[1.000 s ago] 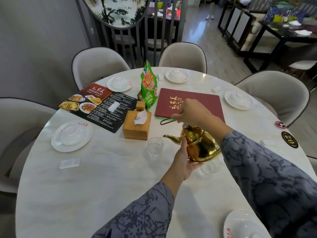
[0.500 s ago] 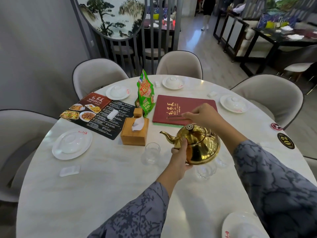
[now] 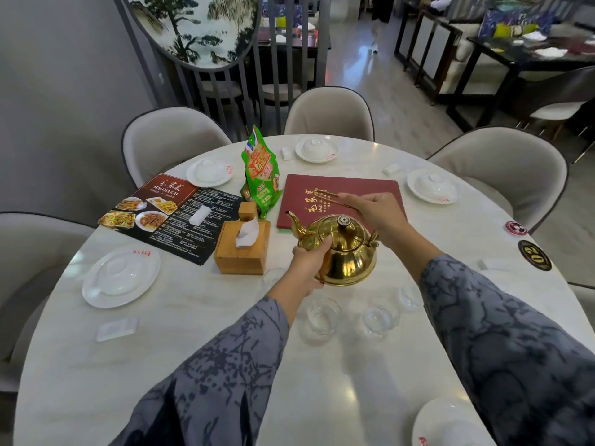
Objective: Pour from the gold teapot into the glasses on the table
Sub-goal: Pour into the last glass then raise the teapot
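Note:
The gold teapot (image 3: 344,252) is held nearly upright above the white round table (image 3: 199,342), spout pointing left and away. My right hand (image 3: 375,212) grips its thin wire handle, which leans back over the red menu. My left hand (image 3: 310,262) cups the pot's left side under the spout. Clear glasses stand near me: one (image 3: 323,317) below the pot, another (image 3: 376,320) to its right, a third (image 3: 410,297) beside my right sleeve. A further glass (image 3: 273,277) is partly hidden behind my left wrist.
A wooden tissue box (image 3: 242,249) stands left of the pot, a green snack bag (image 3: 260,175) behind it. A red menu book (image 3: 341,191) and a black picture menu (image 3: 170,214) lie further back. White covered plates (image 3: 120,276) and grey chairs (image 3: 328,114) ring the table.
The teapot has come back from its forward tilt to nearly upright and lifted away from the glass by the tissue box. My right hand swung the handle backward. The view has tilted down.

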Demonstrator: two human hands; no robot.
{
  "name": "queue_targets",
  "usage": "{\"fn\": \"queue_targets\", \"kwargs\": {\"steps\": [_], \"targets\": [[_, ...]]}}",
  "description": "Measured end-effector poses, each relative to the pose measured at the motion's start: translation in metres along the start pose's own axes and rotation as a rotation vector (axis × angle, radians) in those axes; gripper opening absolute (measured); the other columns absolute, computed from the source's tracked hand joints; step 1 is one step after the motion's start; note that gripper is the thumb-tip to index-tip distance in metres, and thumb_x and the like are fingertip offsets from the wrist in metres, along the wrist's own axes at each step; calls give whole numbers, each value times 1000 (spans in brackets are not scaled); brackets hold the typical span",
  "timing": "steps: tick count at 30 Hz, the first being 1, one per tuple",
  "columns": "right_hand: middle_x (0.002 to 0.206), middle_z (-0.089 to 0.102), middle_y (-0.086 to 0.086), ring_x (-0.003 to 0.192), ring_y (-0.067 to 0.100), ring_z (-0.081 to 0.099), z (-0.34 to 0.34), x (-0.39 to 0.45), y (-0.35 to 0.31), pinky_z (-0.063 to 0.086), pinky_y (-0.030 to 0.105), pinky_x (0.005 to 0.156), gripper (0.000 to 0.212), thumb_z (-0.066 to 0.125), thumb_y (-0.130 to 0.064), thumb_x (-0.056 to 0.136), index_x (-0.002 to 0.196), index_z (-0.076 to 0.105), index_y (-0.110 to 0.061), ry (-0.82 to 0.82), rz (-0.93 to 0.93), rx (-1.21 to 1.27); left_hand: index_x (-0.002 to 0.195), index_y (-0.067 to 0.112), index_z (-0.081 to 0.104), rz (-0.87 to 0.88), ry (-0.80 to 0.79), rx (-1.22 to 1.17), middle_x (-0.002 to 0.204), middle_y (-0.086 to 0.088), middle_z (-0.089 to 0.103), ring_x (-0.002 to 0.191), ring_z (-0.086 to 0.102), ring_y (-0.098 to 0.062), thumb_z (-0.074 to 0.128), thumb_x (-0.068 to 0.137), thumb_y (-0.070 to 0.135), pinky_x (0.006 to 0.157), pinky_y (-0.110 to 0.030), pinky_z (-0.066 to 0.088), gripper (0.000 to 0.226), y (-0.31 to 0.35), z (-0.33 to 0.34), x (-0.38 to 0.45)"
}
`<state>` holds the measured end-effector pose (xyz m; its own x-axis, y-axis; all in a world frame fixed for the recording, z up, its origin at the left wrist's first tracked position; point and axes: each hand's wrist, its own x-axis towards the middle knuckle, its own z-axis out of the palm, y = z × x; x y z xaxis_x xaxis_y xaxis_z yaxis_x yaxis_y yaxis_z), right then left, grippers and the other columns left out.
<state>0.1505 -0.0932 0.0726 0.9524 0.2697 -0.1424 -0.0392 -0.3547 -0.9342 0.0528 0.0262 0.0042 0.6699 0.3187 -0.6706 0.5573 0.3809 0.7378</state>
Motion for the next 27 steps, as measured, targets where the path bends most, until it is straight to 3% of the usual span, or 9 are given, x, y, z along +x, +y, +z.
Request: {"fn": "queue_targets", "kwargs": {"steps": [2,6,10,12,15,18,23,27], "targets": [[67,50,16,60,24,44,5,3,10,54,37,88,53,81,-53,71,70,65,-2,1,0,26,148,15,23,-19,18,3,152,-12,37,135,43,-38,73,81,48,100,-61,47,90,0,-2,12],[62,44,13,52,21,39,14,7,26,47,28,73,48,81,-50,73,70,65,-5,-15,2,45,151,19,20,-34,37,1,148,-12,45,124,55,-37,73,79,50,85,-57,57,94,-9,-2,28],[50,39,1,40,9,33,23,40,58,41,21,65,51,79,-46,77,57,56,-5,-6,42,34,153,28,13,-45,113,35,153,-10,38,132,48,-37,68,76,58,95,-58,52,99,-29,10,74],[47,36,0,39,9,30,27,39,67,43,22,68,54,79,-44,78,50,49,-10,-9,63,16,152,32,13,-48,116,53,154,-10,37,133,47,-37,65,70,64,99,-56,50,102,-45,9,92],[49,38,3,43,13,33,32,41,76,45,23,73,52,79,-47,77,56,55,-6,-15,42,41,151,36,14,-39,125,74,153,-8,38,132,48,-37,64,63,68,100,-56,49,106,-59,9,103],[56,42,11,49,19,36,37,45,85,46,25,75,48,79,-49,75,65,62,-5,-31,56,58,149,37,22,-27,127,81,151,-6,42,130,50,-35,65,63,67,100,-56,49,101,-60,5,107],[49,44,1,45,14,36,36,52,92,46,24,70,50,80,-45,77,48,55,-12,-4,75,74,146,27,30,-13,98,46,146,-4,49,128,53,-32,67,84,48,100,-54,50,75,-50,8,90],[44,42,-3,40,11,33,36,55,90,48,24,77,52,78,-43,79,45,52,-13,12,44,40,145,24,33,-8,65,-9,145,-4,49,128,52,-29,65,90,38,99,-51,51,64,-48,11,86]]}}
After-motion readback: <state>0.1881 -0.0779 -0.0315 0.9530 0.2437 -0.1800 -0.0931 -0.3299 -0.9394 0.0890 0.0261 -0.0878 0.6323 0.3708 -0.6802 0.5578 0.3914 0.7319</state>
